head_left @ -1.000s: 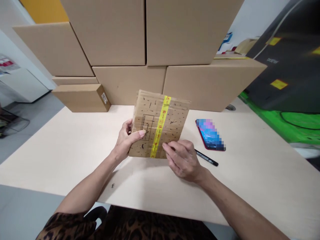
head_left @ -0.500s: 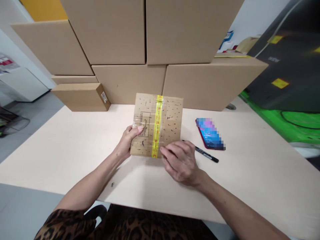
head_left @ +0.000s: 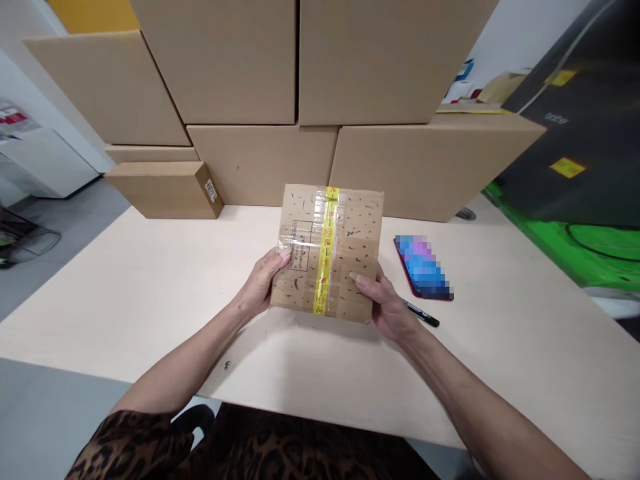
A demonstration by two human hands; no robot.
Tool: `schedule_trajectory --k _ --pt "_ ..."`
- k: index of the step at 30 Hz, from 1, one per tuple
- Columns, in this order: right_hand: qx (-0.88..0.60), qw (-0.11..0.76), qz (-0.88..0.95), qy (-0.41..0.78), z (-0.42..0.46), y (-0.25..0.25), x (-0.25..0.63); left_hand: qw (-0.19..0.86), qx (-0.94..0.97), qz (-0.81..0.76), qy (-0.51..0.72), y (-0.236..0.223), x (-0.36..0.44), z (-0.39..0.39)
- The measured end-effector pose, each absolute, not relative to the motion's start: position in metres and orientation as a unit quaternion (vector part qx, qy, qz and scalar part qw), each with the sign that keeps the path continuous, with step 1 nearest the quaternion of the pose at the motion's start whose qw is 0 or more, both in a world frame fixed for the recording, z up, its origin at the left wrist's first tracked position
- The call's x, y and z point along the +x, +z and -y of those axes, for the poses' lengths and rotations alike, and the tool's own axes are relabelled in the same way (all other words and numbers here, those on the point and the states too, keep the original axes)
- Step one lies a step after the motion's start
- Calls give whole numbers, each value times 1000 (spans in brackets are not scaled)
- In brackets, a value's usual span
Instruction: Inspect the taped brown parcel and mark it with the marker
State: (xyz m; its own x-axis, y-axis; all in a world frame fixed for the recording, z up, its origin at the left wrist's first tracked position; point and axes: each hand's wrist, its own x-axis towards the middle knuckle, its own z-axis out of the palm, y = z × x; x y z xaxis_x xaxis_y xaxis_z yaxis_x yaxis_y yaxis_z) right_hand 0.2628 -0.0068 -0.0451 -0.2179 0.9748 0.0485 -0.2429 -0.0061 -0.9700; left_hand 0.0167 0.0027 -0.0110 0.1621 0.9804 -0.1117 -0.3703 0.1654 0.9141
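A small cardboard box (head_left: 350, 233), covered in short dark pen marks, is held up tilted above the table. Yellow printed tape (head_left: 327, 253) and clear tape run down its face, beside a printed rectangle with text. My left hand (head_left: 265, 277) grips the left edge, thumb on the face and fingers behind. On the opposite edge my right hand (head_left: 387, 303) has the same grip, thumb near the lower right corner. The fingers behind the box are hidden. Just past my right hand lies a black marker pen (head_left: 423, 312), partly covered by the hand.
A phone (head_left: 423, 267) in a red case lies to the right. Large cardboard boxes (head_left: 390, 170) are stacked along the back of the table (head_left: 165, 287). A smaller brown carton (head_left: 160, 193) stands at the back left. Beyond the table's right side is a dark panel (head_left: 590, 120).
My right hand has gone from curled fingers at the box's lower front to gripping its right edge. The box has shifted slightly right. My left hand keeps its hold.
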Motion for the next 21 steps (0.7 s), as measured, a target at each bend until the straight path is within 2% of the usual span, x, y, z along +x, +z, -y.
schedule_trajectory --k 4,9,11,15,21 --pt "-371 535 479 589 9 -48 258 565 483 -416 523 -19 16 -3" --pt "-376 547 485 570 12 -52 254 210 716 -436 504 -38 8 -3" --pt "-379 556 463 577 14 -49 253 106 756 -438 474 -44 5 -2" --pt "-371 565 435 595 16 -43 251 -6 814 -424 398 -44 5 2" --pt "-393 570 411 592 17 -39 250 -113 895 -329 278 -31 22 19"
